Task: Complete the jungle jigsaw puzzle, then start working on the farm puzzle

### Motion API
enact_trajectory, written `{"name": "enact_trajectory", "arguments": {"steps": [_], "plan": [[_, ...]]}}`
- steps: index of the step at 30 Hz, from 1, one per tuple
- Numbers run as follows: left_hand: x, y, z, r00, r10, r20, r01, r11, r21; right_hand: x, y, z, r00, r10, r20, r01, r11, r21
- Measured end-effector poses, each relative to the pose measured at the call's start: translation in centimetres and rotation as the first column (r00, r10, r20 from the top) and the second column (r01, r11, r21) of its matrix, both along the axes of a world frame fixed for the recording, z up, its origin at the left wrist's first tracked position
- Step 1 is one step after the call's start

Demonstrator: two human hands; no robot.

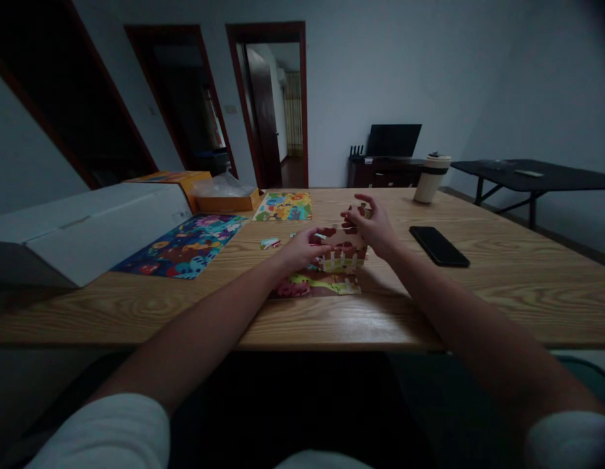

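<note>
A joined section of jigsaw puzzle point(342, 258), brown and cream with a white fence on green, is held tilted up above the table. My left hand point(303, 250) is closed on its left edge, thumb and fingers pinching it. At its upper right, my right hand point(375, 225) is closed with bent fingers around a small brown-and-cream jigsaw piece, which the fingers partly hide. Beneath the raised section lies another joined puzzle part point(326, 286), red and yellow-green, flat on the wood. A loose puzzle piece point(269, 243) rests just left of my left hand.
A dark blue picture sheet point(185, 246) and a yellow one point(285, 206) lie leftward, beside a long white box point(107, 228) and an orange box point(228, 200) holding clear plastic. To the right are a black phone point(437, 245) and a lidded cup point(432, 179) on the wooden table point(517, 286).
</note>
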State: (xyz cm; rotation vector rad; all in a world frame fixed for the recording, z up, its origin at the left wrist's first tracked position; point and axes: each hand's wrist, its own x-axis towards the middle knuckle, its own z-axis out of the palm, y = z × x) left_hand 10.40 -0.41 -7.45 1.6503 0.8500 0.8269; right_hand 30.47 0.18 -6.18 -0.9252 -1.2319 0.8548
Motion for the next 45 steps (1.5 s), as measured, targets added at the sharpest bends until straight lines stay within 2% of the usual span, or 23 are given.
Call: {"name": "enact_trajectory", "arguments": {"steps": [5,9,15,19,26,30,33,36,38,41,45], "plan": [[-0.9,-0.1,0.7,0.996,0.070,0.061,-0.066,0.996,-0.058,1.5,0.7,-0.3,0.994,-0.017,-0.108,0.019,1.000,0.019],[-1.3,-0.4,1.6,0.969,0.162,0.187,-0.146,0.984,-0.099,2.5,0.7,-0.1,0.983,-0.033,-0.180,0.036,0.999,0.009],[-1.5,1.0,1.5,0.884,0.240,0.401,-0.210,0.971,-0.116,2.2,0.1,0.0,0.995,0.070,-0.064,-0.066,0.996,0.056],[-1.7,1.4,1.4,0.889,0.259,0.378,-0.242,0.966,-0.093,2.1,0.0,-0.1,0.992,0.124,0.036,-0.127,0.988,0.083],[-2.0,1.2,1.6,0.906,0.278,0.319,-0.287,0.958,-0.018,2.2,-1.5,1.4,0.981,0.191,-0.022,-0.189,0.978,0.084],[-1.8,1.0,1.4,0.921,0.208,0.330,-0.225,0.974,0.014,1.0,-1.7,0.6,0.958,0.287,0.028,-0.287,0.958,0.010],[-1.5,0.7,1.4,0.927,0.162,0.339,-0.179,0.984,0.019,0.1,-1.3,-0.4,0.973,0.229,-0.008,-0.229,0.973,0.010],[-1.3,0.2,1.5,0.928,0.168,0.332,-0.176,0.984,-0.006,-0.2,-1.0,-1.0,0.988,0.143,-0.064,-0.143,0.990,0.000],[-1.0,-0.4,1.6,0.935,0.174,0.308,-0.172,0.985,-0.035,-0.3,-1.0,-1.0,0.988,0.133,-0.083,-0.134,0.991,-0.013],[-0.6,-0.9,1.4,0.946,0.166,0.279,-0.156,0.986,-0.059,-0.4,-1.2,-0.9,0.978,0.196,-0.066,-0.198,0.980,-0.026],[-0.3,-0.8,1.0,0.924,0.160,0.348,-0.161,0.987,-0.026,-0.5,-1.3,-0.7,0.958,0.282,-0.047,-0.284,0.957,-0.049]]}}
